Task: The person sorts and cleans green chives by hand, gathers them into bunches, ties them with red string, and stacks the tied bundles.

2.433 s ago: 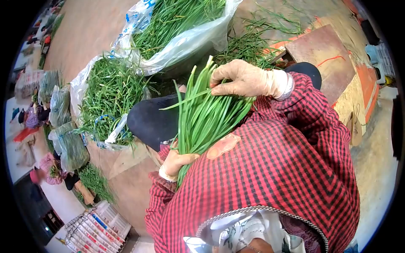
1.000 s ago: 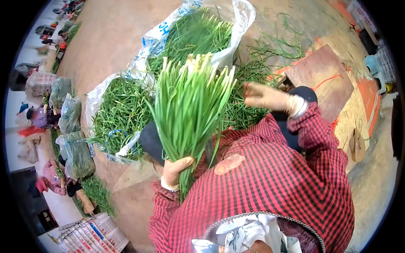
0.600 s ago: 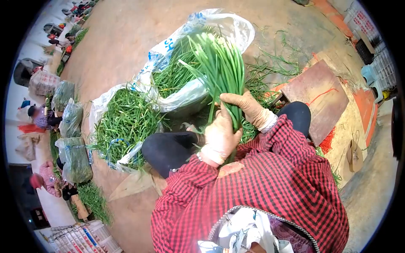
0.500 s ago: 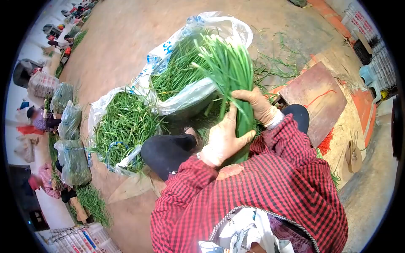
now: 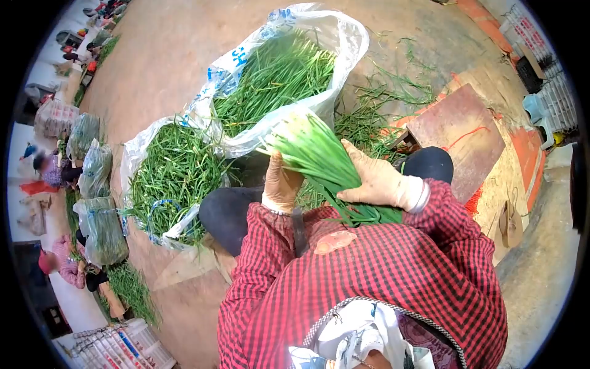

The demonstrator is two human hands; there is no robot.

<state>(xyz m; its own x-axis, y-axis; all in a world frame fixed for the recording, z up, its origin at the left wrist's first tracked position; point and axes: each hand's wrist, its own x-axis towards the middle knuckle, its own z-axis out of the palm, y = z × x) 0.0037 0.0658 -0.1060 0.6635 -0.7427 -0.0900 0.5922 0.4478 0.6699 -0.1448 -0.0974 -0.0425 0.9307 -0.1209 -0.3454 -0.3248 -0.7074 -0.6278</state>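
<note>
A bundle of long green stalks (image 5: 326,154) lies slanted above my lap, its pale cut ends pointing up and left. My right hand (image 5: 378,181) is wrapped round the lower part of the bundle, thumb across the leaves. On the other side, my left hand (image 5: 281,183) is upright against the left edge of the pale ends, its fingers partly hidden behind them; whether it grips cannot be made out. Just beyond the bundle stands an open plastic bag (image 5: 350,46) filled with long green stalks. Left of my knee is a second open bag (image 5: 132,154) of short, tangled greens.
At my right is a brown board (image 5: 461,132) beside orange sheeting. Loose green scraps (image 5: 362,123) lie on the floor behind the bundle. Filled plastic bags (image 5: 106,230), a co-worker (image 5: 66,258) in a red hat and stacked white crates (image 5: 126,347) are at the left.
The bundle has tipped leftward and come down nearer my lap. My left hand has moved from the lower leaves to the pale ends, while my right hand stays round the stalks.
</note>
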